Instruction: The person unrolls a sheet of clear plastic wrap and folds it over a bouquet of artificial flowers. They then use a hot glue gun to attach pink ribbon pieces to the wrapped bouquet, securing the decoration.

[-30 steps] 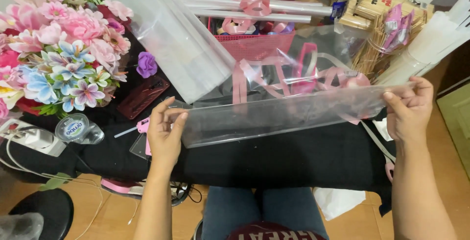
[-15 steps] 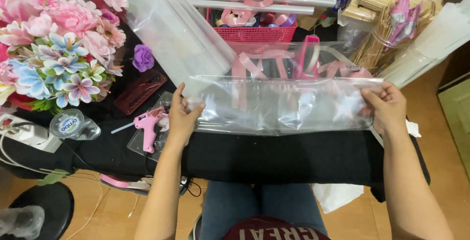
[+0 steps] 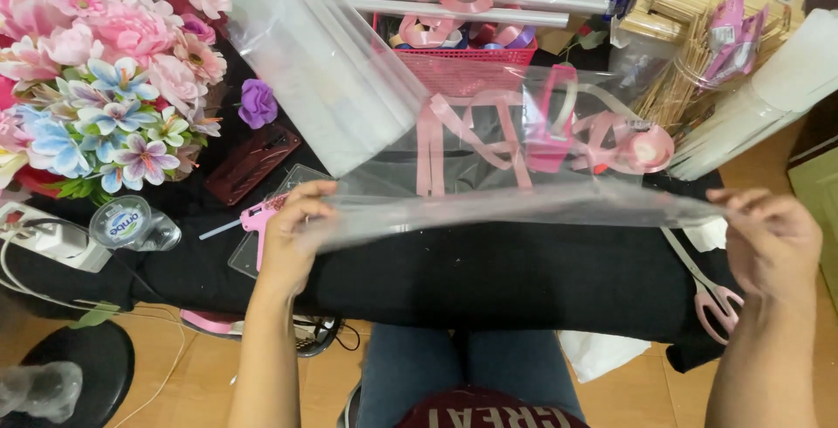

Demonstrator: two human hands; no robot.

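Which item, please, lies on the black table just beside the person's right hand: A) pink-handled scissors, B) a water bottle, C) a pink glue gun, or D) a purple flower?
A: the pink-handled scissors lie on the table by the right hand, which pinches the clear plastic sheet.

Black-draped table (image 3: 524, 288), wooden floor (image 3: 209, 376), black stool (image 3: 78, 367) at left.

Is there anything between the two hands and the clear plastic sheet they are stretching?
Nothing visible does. The left hand and the right hand each pinch one end of the clear plastic sheet directly, above the black tablecloth.
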